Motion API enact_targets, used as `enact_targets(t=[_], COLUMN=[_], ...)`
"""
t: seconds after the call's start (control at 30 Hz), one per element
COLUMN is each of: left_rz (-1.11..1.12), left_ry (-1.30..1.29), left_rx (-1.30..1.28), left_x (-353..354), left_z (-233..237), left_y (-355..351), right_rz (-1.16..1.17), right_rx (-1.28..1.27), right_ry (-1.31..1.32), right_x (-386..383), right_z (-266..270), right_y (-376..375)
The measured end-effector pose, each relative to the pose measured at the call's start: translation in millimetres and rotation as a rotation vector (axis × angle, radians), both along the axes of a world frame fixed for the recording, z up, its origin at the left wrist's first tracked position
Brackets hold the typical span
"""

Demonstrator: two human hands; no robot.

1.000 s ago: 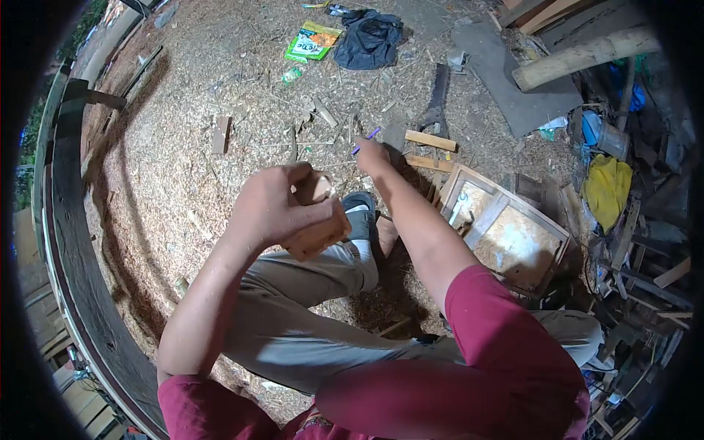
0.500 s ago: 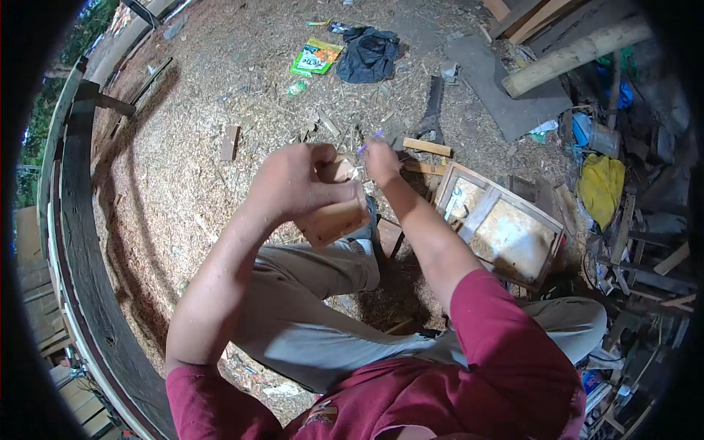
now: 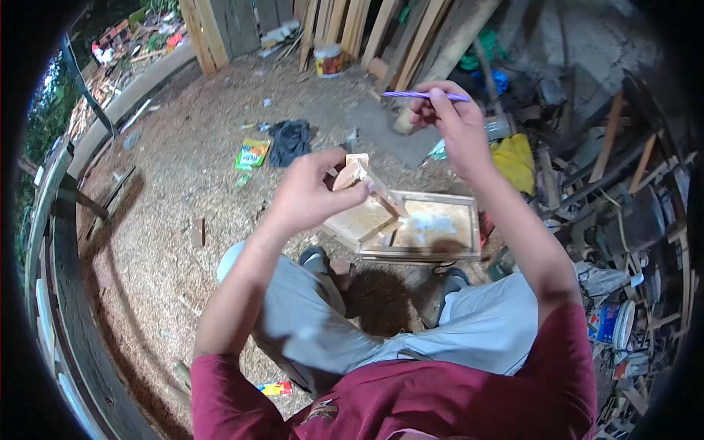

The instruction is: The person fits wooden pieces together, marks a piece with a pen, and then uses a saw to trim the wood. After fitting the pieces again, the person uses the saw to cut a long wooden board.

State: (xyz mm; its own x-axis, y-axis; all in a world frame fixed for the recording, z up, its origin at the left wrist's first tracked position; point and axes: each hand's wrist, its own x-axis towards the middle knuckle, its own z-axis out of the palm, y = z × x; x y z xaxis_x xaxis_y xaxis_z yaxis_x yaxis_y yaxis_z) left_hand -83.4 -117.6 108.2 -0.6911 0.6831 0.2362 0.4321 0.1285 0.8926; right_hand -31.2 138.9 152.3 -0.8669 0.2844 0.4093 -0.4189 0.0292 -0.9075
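Note:
My left hand (image 3: 315, 183) is closed around a pale wooden piece (image 3: 358, 221) that has a narrow edge strip and a small block at its upper end. Some whitish stuff shows near my thumb, too small to make out. Up to the right, my right hand (image 3: 456, 128) grips a purple striped pencil (image 3: 422, 94) between thumb and fingers, held nearly level and apart from the wood. Behind and below the wooden piece lies a shallow wooden frame with a panel (image 3: 458, 251), partly covered by that piece.
Shavings (image 3: 169, 249) cover the ground. A black plastic bag (image 3: 290, 141) and a green and yellow packet (image 3: 252, 153) lie ahead. A yellow cloth (image 3: 515, 163) and scrap wood (image 3: 607, 139) crowd the right. Planks lean at the back beside a paint bucket (image 3: 328, 61).
My right hand has moved up and right, away from the wooden piece, with the pencil. The left hand has turned the piece. My view has tilted up and swung right.

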Motion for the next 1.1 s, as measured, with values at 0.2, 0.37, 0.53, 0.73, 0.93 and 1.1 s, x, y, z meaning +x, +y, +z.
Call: enact_targets(t=[0.2,0.37,0.53,0.73,0.93,1.1], left_rz=[-0.01,-0.097,-0.196,-0.304,-0.3,-0.121], left_ry=[0.097,0.114,-0.043,-0.221,-0.483,-0.503], left_rx=[0.007,0.101,0.054,0.104,0.002,0.074], left_x=[93,106,94,54,26,8], left_z=[64,80,79,30,-14,-21], left_y=[8,22,72,171,213,225], right_rz=[-0.083,-0.043,-0.121,-0.234,-0.296,-0.365], right_rx=[0.324,0.411,0.443,0.227,0.433,0.103], right_ry=[0.227,0.302,0.337,0.354,0.074,-0.207], right_x=[138,195,188,162,150,138], right_z=[64,78,57,-23,-55,-77], right_y=[-3,-16,16,85,137,156])
